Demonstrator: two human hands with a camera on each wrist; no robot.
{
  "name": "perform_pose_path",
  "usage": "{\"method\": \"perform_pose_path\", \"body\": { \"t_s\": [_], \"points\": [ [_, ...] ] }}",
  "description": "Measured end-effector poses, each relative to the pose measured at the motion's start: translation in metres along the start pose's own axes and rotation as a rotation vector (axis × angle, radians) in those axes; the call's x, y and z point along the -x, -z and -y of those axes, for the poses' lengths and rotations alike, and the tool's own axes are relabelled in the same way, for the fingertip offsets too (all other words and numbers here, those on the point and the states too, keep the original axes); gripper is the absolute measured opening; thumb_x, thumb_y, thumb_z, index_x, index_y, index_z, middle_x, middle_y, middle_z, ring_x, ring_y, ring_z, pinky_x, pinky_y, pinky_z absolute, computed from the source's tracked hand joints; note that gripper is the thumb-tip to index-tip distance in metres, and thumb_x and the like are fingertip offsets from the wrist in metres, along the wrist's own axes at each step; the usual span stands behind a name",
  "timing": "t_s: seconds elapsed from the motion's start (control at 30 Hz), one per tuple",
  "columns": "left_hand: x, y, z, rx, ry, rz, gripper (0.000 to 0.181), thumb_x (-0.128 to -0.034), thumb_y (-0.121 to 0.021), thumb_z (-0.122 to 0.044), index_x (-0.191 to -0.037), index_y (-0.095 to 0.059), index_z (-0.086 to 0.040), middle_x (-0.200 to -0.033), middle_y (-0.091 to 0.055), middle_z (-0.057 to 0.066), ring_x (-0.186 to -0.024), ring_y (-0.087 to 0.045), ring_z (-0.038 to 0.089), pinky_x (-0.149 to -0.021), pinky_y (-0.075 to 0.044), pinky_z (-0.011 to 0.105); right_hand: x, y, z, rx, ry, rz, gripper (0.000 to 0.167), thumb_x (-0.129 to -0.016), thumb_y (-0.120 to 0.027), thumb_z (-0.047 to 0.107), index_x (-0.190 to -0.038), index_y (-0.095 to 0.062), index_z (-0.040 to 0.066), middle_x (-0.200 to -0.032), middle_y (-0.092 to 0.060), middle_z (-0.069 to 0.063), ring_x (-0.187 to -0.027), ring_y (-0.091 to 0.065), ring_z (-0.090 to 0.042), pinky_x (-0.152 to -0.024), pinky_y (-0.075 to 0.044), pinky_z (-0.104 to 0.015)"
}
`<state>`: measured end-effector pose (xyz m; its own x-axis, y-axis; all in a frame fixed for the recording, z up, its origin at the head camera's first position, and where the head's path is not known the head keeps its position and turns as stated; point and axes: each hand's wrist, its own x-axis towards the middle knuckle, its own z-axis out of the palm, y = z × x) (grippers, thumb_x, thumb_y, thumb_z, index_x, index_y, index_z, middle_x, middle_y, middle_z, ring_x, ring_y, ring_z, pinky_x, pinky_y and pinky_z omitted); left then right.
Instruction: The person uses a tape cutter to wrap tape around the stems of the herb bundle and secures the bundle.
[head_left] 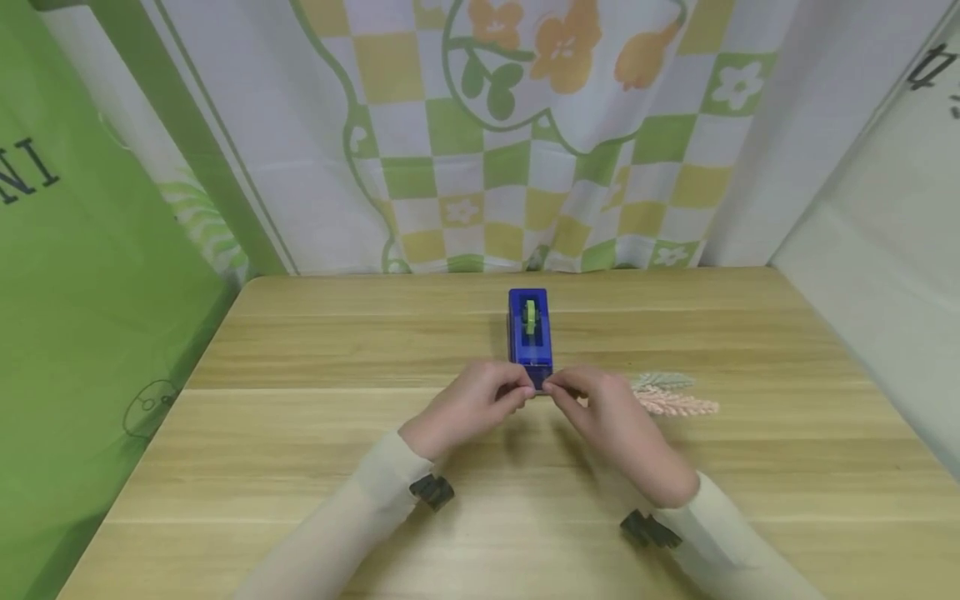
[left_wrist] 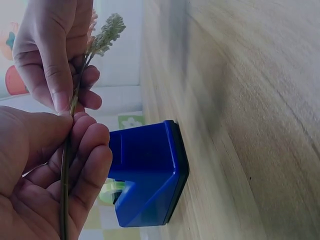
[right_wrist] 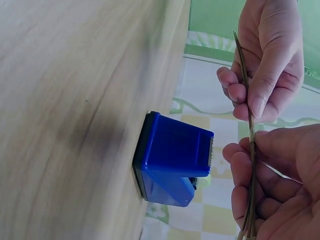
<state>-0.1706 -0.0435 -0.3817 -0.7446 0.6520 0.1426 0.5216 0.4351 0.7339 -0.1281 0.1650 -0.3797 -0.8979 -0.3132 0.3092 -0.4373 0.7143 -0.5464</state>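
Note:
A small bundle of thin greenish-brown stems (left_wrist: 64, 192) runs through both hands, bearing one pink and one pale green textured flower sprig (head_left: 667, 401). My left hand (head_left: 476, 402) pinches the stems between thumb and fingers toward their bare end. Close beside it, my right hand (head_left: 609, 412) pinches them on the flower side. A slightly paler, shiny band (right_wrist: 251, 131) shows on the stems where the fingertips meet; what it is made of, I cannot tell. Just beyond the hands stands a blue tape dispenser (head_left: 531, 357) with a yellow-green roll (head_left: 530, 317) in it.
The wooden table (head_left: 337, 333) reaches back to a checked, flower-printed curtain (head_left: 510, 183). A green cloth (head_left: 97, 292) hangs on the left and a white one (head_left: 877, 225) on the right. Dark bands (head_left: 432, 492) sit at both cuffs.

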Motion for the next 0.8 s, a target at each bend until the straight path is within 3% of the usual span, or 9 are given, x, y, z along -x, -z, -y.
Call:
{"method": "perform_pose_path", "body": {
  "t_s": [0.3, 0.53, 0.8],
  "points": [
    [0.0008, -0.0005, -0.0029, -0.034, -0.033, -0.014, 0.019, -0.1056, -0.062, -0.011, -0.095, -0.073, 0.001, -0.078, -0.065, 0.004, -0.066, -0.049, 0.005, -0.061, -0.044, 0.016, 0.0009, 0.0032, 0.0055, 0.077, -0.011, 0.026, 0.015, -0.102, -0.068, 0.014, -0.096, -0.079, 0.006, -0.091, -0.078, -0.006, -0.080, -0.071, -0.014, -0.072, -0.061, -0.034],
    [0.0005, -0.0020, -0.0040, -0.039, -0.045, -0.023, 0.018, -0.1047, -0.063, -0.010, -0.095, -0.073, 0.001, -0.079, -0.067, 0.005, -0.067, -0.050, 0.005, -0.062, -0.045, 0.016, 0.0010, 0.0044, 0.0082, 0.123, -0.036, 0.055, 0.019, -0.104, -0.065, 0.014, -0.095, -0.077, 0.003, -0.087, -0.075, -0.007, -0.070, -0.060, -0.009, -0.063, -0.052, -0.025],
    [0.0000, -0.0036, -0.0069, -0.049, -0.020, -0.019, 0.016, -0.1041, -0.064, -0.010, -0.099, -0.074, 0.001, -0.087, -0.073, 0.008, -0.069, -0.053, 0.007, -0.063, -0.046, 0.016, 0.0021, 0.0062, 0.0080, 0.186, -0.050, 0.095, 0.027, -0.107, -0.060, 0.017, -0.083, -0.070, 0.007, -0.069, -0.057, 0.002, -0.061, -0.045, -0.009, -0.056, -0.041, -0.022]
  ]
}}
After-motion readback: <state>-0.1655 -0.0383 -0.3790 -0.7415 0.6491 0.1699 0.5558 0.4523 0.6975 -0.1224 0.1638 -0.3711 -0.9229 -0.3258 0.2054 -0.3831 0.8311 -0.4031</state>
